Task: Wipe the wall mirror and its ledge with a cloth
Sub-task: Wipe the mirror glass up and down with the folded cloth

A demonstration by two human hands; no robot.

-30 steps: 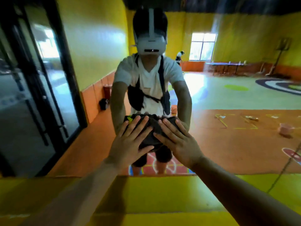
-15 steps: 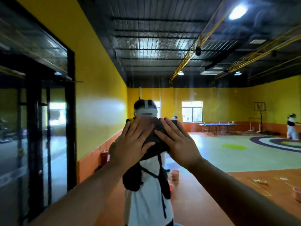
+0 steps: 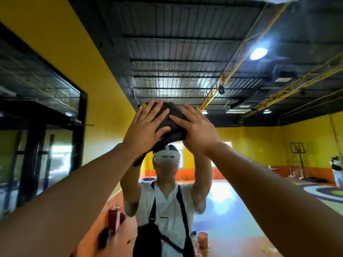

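The wall mirror fills the view and reflects a yellow hall and a person in a white headset with both arms raised. A dark cloth with a yellow corner is pressed flat against the glass high up. My left hand lies spread on the cloth's left half. My right hand lies spread on its right half. Both palms push the cloth against the mirror. The ledge is out of view below.
A black-framed glass door stands at the left beside the mirror. In the reflection are a black ceiling with yellow trusses, an orange floor with a small bucket, and another person at the far right.
Both hands have slid the cloth upward on the glass, from waist height to above the reflected head. The view has tilted up, and the yellow ledge has dropped out of sight.
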